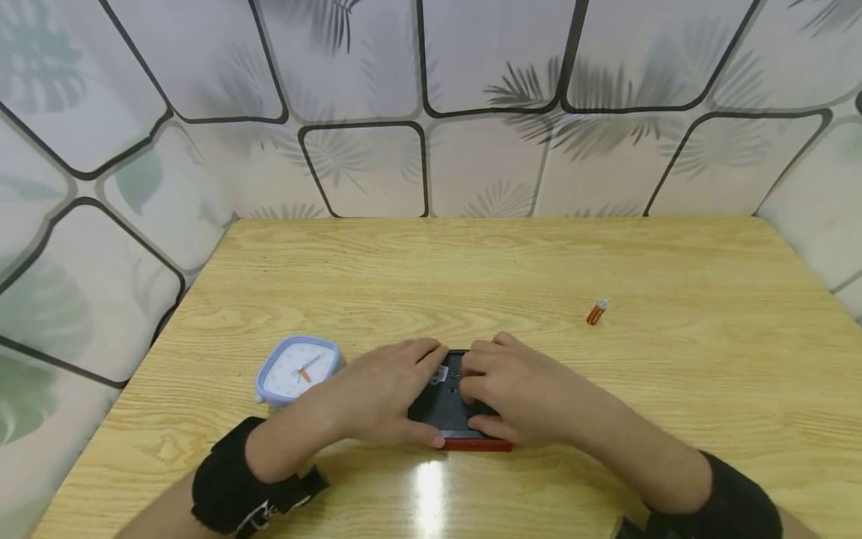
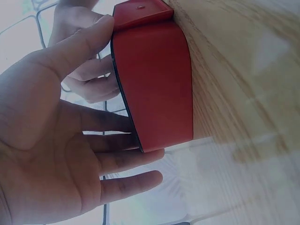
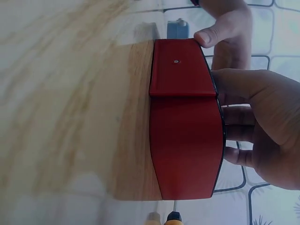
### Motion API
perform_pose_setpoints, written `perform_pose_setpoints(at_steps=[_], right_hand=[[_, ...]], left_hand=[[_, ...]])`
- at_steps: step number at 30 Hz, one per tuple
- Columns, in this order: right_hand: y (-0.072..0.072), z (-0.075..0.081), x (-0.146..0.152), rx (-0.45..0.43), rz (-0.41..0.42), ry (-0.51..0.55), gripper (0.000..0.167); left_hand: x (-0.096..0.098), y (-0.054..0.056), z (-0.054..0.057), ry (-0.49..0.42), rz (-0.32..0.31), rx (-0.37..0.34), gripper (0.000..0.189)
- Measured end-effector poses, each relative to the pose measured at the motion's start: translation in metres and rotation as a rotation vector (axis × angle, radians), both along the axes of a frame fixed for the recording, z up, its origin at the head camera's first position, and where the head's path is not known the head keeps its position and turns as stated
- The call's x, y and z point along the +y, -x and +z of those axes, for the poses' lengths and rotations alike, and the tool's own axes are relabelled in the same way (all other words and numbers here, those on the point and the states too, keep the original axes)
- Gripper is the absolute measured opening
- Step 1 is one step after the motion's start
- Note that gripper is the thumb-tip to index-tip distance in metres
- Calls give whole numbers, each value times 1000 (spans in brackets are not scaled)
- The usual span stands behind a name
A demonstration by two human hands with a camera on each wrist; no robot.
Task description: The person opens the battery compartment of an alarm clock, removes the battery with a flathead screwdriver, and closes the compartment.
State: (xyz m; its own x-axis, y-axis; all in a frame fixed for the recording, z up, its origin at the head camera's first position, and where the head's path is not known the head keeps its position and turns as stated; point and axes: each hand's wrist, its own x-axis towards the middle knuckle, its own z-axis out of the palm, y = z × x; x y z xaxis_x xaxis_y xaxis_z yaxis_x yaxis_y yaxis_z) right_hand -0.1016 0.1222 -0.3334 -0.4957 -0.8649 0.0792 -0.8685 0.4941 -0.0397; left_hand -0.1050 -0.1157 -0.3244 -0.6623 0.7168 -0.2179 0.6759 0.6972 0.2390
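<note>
A red-sided device (image 3: 185,145) lies on the table with its black face (image 1: 438,412) up, showing small screws and a white label (image 1: 439,374). My left hand (image 1: 384,389) rests across its left part, thumb at the near edge and nearly straight fingers (image 2: 117,159) toward the far side. Over the right part, my right hand (image 1: 525,385) has bent fingers touching the black face, with the thumb low near the front edge. I cannot tell whether a small part sits between the right fingers. An orange battery (image 1: 596,311) with a silver end stands to the right, beyond that hand.
Left of the left hand, a blue-rimmed clock (image 1: 299,368) lies face up, close to the wrist. The wooden table (image 1: 404,277) runs back to a patterned curtain (image 1: 485,161). Black wrist straps (image 1: 236,479) circle both forearms.
</note>
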Motion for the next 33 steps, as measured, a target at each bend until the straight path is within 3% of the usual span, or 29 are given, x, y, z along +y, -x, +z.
perform_pose_setpoints(at_steps=[13, 33], right_hand=[[-12, 0, -8, 156, 45, -11, 15], [-13, 1, -11, 169, 35, -21, 13]], left_hand=[[3, 1, 2, 41, -23, 33, 103], [2, 0, 1, 61, -51, 78, 101]])
